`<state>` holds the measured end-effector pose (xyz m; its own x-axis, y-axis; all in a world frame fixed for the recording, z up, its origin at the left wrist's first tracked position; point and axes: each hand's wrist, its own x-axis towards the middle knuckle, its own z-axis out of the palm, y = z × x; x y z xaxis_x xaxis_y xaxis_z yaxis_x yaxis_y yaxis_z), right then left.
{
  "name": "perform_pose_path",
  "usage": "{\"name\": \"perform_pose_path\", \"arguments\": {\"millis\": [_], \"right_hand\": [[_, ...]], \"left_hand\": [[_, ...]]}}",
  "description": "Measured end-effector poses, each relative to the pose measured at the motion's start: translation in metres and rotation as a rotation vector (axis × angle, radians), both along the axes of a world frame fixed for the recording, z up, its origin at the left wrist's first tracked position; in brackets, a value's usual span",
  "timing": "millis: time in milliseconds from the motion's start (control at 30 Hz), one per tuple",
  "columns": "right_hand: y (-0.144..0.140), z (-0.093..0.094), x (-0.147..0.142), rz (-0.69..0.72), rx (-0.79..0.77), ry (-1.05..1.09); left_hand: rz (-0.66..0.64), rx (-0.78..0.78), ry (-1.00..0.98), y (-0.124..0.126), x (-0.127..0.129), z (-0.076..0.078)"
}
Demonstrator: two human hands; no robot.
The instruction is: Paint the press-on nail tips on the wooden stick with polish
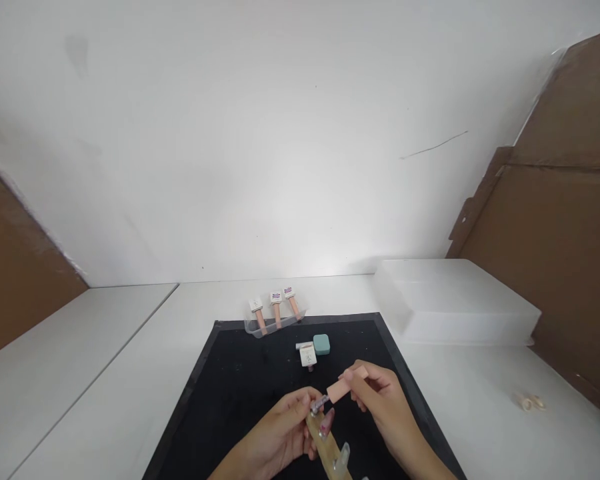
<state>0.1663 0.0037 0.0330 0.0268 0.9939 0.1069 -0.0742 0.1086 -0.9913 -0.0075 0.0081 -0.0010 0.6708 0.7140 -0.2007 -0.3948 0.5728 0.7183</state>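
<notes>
My left hand [280, 430] grips the upper end of a yellowish strip [329, 453] that bears several false nails. A pink nail [327, 424] and a clear nail [343, 457] stand up from it. Between the fingers and thumb of my right hand [383, 403] is a nail polish brush [341, 388] with a long peach-coloured cap as its handle. Its glittery tip points down left to the nail at the strip's top end, close to my left fingertips. Whether the bristles touch that nail I cannot tell. A white square polish bottle [307, 356] sits just beyond my hands.
Beside the bottle lies a small teal case [321, 345] on the black mat [240, 380]. Behind stands a clear tray [257, 333] with three peach-capped polish bottles. At right are a translucent bin [470, 327] and small beige rings [530, 402]. Brown cardboard [560, 253] borders the side.
</notes>
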Motion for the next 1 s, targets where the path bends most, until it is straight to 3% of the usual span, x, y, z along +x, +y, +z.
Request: {"name": "perform_pose_path", "arguments": {"millis": [233, 1000], "right_hand": [[0.0046, -0.0024, 0.0059, -0.11, -0.01, 0.008], [0.0049, -0.0053, 0.003, -0.091, -0.03, 0.049]], "left_hand": [[0.033, -0.05, 0.029, -0.0007, -0.0019, 0.0049], [0.057, -0.082, 0.006, 0.0042, -0.0023, -0.0011]]}}
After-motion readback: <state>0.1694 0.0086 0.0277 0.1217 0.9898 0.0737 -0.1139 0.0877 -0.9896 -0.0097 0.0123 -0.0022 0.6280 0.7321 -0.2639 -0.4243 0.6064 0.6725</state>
